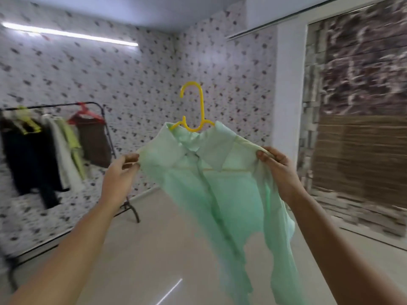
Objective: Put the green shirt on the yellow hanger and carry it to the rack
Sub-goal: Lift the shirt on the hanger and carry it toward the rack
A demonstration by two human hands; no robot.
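Patterned wallpaper (66, 69) and a pale glossy floor (143, 249) surround the work. Both grips are closed: the left hand (120, 172) and right hand (279, 170) each pinch a shoulder end of the pale green collared fabric shirt (220, 194), hung between them on the yellow plastic hanger (202, 106), hook upright above. Judged light, limp, liable to slide; best held at the rigid hanger ends. A black metal rack (55, 106) stands well left of the left grip.

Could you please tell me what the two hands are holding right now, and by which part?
The green shirt on the yellow hanger: left hand pinches one shoulder end, right hand grips the other.
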